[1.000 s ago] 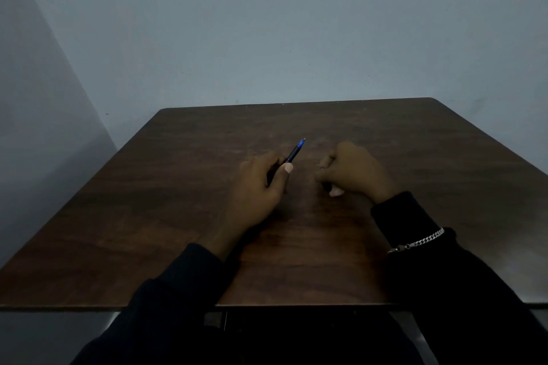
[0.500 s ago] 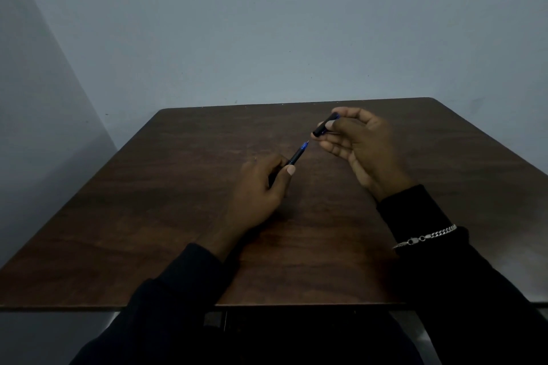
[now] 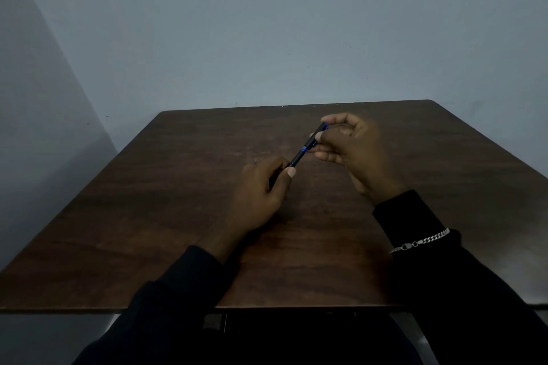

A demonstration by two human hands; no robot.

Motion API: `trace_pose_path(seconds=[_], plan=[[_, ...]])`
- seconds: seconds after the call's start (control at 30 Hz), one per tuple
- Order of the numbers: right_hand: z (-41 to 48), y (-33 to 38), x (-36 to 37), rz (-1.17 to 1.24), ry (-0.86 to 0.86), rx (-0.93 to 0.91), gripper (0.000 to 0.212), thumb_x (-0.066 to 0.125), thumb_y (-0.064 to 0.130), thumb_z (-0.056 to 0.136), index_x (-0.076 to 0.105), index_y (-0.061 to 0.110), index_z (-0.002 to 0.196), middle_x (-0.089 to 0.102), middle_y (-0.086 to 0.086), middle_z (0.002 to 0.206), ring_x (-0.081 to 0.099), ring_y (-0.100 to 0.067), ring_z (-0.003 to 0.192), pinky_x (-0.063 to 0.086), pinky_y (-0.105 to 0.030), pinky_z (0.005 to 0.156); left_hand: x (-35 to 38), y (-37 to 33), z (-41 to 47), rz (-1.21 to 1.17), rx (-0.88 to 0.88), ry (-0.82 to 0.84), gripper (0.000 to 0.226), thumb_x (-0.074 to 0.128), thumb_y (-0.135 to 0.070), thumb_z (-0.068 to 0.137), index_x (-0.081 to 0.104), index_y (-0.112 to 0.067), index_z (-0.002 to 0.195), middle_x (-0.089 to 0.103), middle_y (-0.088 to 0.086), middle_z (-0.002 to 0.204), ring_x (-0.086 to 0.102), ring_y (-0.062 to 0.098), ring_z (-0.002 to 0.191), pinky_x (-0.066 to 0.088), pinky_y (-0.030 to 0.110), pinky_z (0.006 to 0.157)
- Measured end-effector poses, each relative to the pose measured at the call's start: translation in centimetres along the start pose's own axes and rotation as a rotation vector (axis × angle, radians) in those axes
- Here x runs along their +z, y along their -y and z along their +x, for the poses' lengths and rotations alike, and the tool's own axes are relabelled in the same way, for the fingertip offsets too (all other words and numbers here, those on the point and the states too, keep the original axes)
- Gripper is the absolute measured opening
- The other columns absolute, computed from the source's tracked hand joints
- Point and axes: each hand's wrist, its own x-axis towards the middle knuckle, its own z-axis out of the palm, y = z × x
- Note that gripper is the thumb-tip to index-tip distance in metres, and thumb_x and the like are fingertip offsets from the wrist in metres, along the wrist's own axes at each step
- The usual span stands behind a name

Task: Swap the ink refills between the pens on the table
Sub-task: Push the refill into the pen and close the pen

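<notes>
Item: pen (image 3: pixel 299 156). Your left hand (image 3: pixel 261 187) grips its lower end; your right hand (image 3: pixel 355 154) pinches its upper end. Risk: halves, seemingly mated, could skew and jam.

Slim black pen (image 3: pixel 297 158) with blue band, slanted, just above tabletop (image 3: pixel 178 192)

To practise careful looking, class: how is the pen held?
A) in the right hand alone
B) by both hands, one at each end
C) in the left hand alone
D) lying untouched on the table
B: the left hand grips the pen at its near end, and the right hand pinches its far end.
</notes>
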Motion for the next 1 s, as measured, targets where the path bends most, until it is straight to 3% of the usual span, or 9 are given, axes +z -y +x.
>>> trace_pose_path(seconds=[0.17, 0.3, 0.5, 0.63, 0.8, 1.0], plan=[[-0.16, 0.01, 0.22, -0.007, 0.047, 0.012, 0.018, 0.070, 0.001, 0.093, 0.066, 0.012, 0.106, 0.080, -0.011, 0.093, 0.080, -0.025, 0.079, 0.062, -0.029, 0.064, 0.02, 0.10, 0.01, -0.020, 0.018, -0.006, 0.024, 0.057, -0.023, 0.108, 0.065, -0.013, 0.088, 0.065, 0.000, 0.070, 0.061, 0.017, 0.065, 0.046, 0.020, 0.059], [-0.38, -0.05, 0.33, -0.033, 0.100, 0.023, 0.021, 0.072, 0.000, 0.091, 0.067, 0.011, 0.108, 0.080, -0.008, 0.088, 0.080, -0.024, 0.077, 0.062, -0.027, 0.063, 0.13, 0.36, 0.05, -0.024, 0.025, -0.007, 0.025, 0.056, -0.023, 0.108, 0.065, -0.012, 0.087, 0.065, 0.001, 0.070, 0.061, 0.017, 0.064, 0.047, 0.024, 0.059], [-0.50, -0.13, 0.42, -0.086, 0.150, 0.022, 0.020, 0.073, 0.002, 0.091, 0.067, 0.005, 0.110, 0.080, -0.015, 0.090, 0.079, -0.023, 0.076, 0.061, -0.026, 0.063, 0.17, 0.68, 0.07, -0.024, 0.028, -0.008, 0.024, 0.055, -0.024, 0.108, 0.064, -0.015, 0.087, 0.064, -0.002, 0.068, 0.061, 0.016, 0.063, 0.044, 0.017, 0.056], [-0.54, -0.26, 0.47, -0.106, 0.152, 0.015, 0.019, 0.074, 0.000, 0.090, 0.068, 0.002, 0.108, 0.079, -0.017, 0.091, 0.078, -0.022, 0.074, 0.062, -0.026, 0.063, 0.26, 0.85, 0.05, -0.007, 0.017, 0.000, 0.024, 0.055, -0.025, 0.108, 0.064, -0.015, 0.089, 0.065, -0.001, 0.068, 0.062, 0.017, 0.062, 0.047, 0.024, 0.057], [-0.66, -0.24, 0.51, -0.088, 0.156, 0.003, 0.020, 0.074, -0.002, 0.089, 0.069, -0.002, 0.108, 0.079, -0.019, 0.090, 0.078, -0.021, 0.073, 0.063, -0.026, 0.063, 0.19, 0.68, -0.13, 0.023, 0.019, -0.012, 0.026, 0.054, -0.026, 0.109, 0.065, -0.014, 0.089, 0.067, -0.002, 0.068, 0.062, 0.014, 0.062, 0.044, 0.019, 0.056], [-0.65, -0.46, 0.72, -0.074, 0.155, -0.025, 0.016, 0.075, -0.002, 0.089, 0.072, 0.002, 0.104, 0.079, -0.019, 0.089, 0.078, -0.021, 0.072, 0.064, -0.026, 0.063, 0.30, 0.55, -0.23, 0.020, 0.012, -0.023, 0.024, 0.054, -0.022, 0.109, 0.066, -0.009, 0.092, 0.068, 0.001, 0.068, 0.062, 0.016, 0.061, 0.047, 0.027, 0.058]])
